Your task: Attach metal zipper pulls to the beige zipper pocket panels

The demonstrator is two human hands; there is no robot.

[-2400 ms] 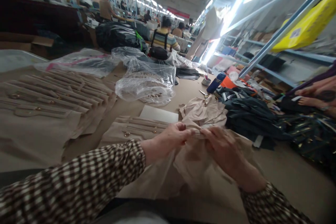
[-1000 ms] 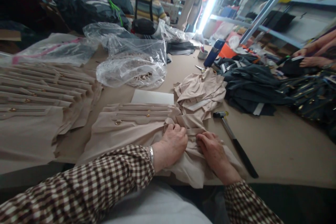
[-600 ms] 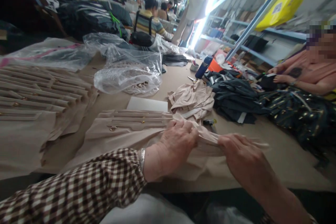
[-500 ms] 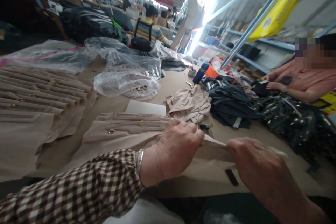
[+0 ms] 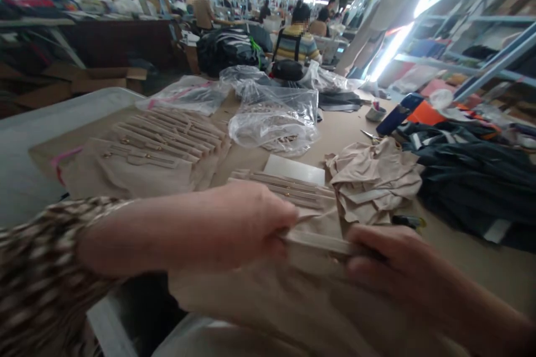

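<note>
My left hand [image 5: 251,223], blurred by motion, grips the upper edge of a beige fabric piece [image 5: 268,295]. Fingers of my right hand [image 5: 389,256] pinch that same edge farther right, so a folded strip is stretched between both hands. The rest of the cloth hangs down over the table's near edge. Just beyond lies a small stack of beige zippered pieces [image 5: 310,196]. At the left a larger row of overlapping beige pieces [image 5: 167,134] shows zippers and small gold-coloured metal parts.
A white card [image 5: 293,169] lies behind the small stack. Crumpled beige cloth [image 5: 377,173], scissors [image 5: 369,135], a dark blue bottle [image 5: 400,114] and dark garments [image 5: 477,173] are to the right. Clear plastic bags [image 5: 278,114] lie toward the back. Other people sit farther off.
My view has swung left. The beige piece has been lifted from the table toward me, and its edge is now held up between both hands. The co-worker at the right is out of view.
</note>
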